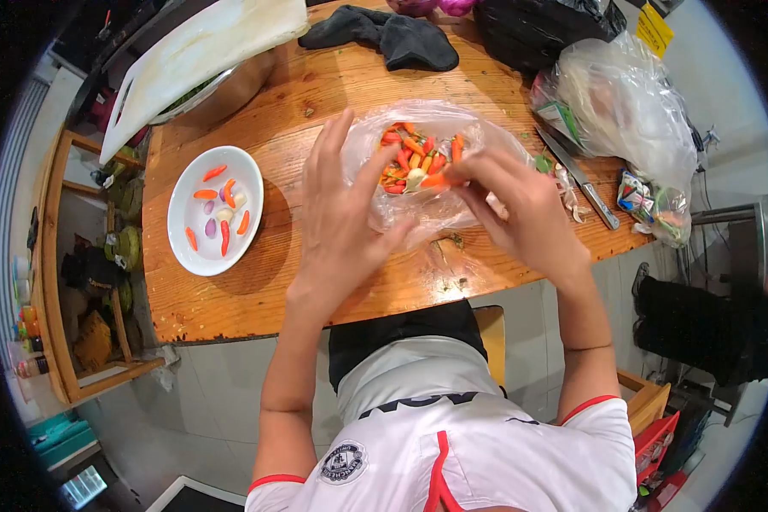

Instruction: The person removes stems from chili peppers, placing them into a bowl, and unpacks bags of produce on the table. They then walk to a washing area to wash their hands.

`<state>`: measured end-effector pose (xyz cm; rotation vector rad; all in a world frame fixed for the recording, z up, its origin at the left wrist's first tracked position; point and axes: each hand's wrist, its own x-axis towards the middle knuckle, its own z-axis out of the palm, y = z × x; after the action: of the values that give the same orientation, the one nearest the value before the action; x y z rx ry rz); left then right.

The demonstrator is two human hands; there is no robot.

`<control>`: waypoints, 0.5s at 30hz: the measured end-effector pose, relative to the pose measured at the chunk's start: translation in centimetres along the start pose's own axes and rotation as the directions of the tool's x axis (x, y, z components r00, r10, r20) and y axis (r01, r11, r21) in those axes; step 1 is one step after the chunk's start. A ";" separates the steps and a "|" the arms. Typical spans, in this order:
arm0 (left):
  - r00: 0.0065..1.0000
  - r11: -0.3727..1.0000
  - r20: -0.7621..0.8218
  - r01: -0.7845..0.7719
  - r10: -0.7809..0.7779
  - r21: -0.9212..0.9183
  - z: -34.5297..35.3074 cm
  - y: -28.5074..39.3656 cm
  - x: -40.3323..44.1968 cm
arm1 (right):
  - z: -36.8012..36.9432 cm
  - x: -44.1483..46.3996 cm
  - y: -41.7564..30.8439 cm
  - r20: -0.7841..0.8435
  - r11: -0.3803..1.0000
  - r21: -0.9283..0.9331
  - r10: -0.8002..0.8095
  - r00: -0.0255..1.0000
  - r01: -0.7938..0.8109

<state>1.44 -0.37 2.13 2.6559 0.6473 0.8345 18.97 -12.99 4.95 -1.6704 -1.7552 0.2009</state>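
Note:
A clear plastic bag (495, 141) lies opened out on the wooden table, with many red and orange chili peppers (412, 152) inside. My right hand (525, 209) is over the bag's right side, thumb and fingers pinched on an orange-red chili pepper (436, 180). At the bag's left edge is my left hand (334, 213), its fingers spread and nothing visible in it. A pale piece (416, 177), too small to name surely, shows beside the pinched chili. To the left stands a white oval bowl (179, 203) holding several chilies, purple shallots (210, 230) and pale garlic cloves.
A knife (582, 181) lies right of the bag, near garlic skins (567, 192) and a stuffed plastic bag (614, 94). At the back are a black cloth (384, 36) and a black bag (542, 34). A white cutting board (205, 64) rests across a metal bowl (230, 94).

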 end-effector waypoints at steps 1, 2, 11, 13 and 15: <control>1.000 1.000 -0.010 -0.017 0.017 -0.014 -1.0 0.5 -0.6 | 0.1 -0.8 -0.5 -0.014 0.998 0.056 -0.010 1.000 0.011; 0.999 0.999 -0.021 -0.033 0.033 -0.027 -1.7 0.9 -1.3 | 0.3 -1.5 -0.9 -0.028 0.993 0.112 -0.021 0.999 0.024; 0.887 0.634 0.374 0.458 -0.273 -0.624 -1.4 1.4 -7.5 | 5.2 -4.3 -2.3 0.004 0.942 0.330 -0.066 0.998 0.061; 0.891 0.650 0.312 0.453 -0.329 -0.610 -1.6 1.8 -7.5 | 5.6 -4.1 -2.1 -0.031 0.916 0.400 -0.007 0.999 0.019; 0.901 0.687 0.249 0.432 -0.355 -0.584 -1.6 2.0 -7.5 | 6.2 -4.0 -1.7 -0.068 0.891 0.454 0.000 0.998 0.031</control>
<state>-4.37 -5.59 0.63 1.8419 0.7191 0.6160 13.81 -14.86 -0.22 -1.3037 -1.5241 0.5037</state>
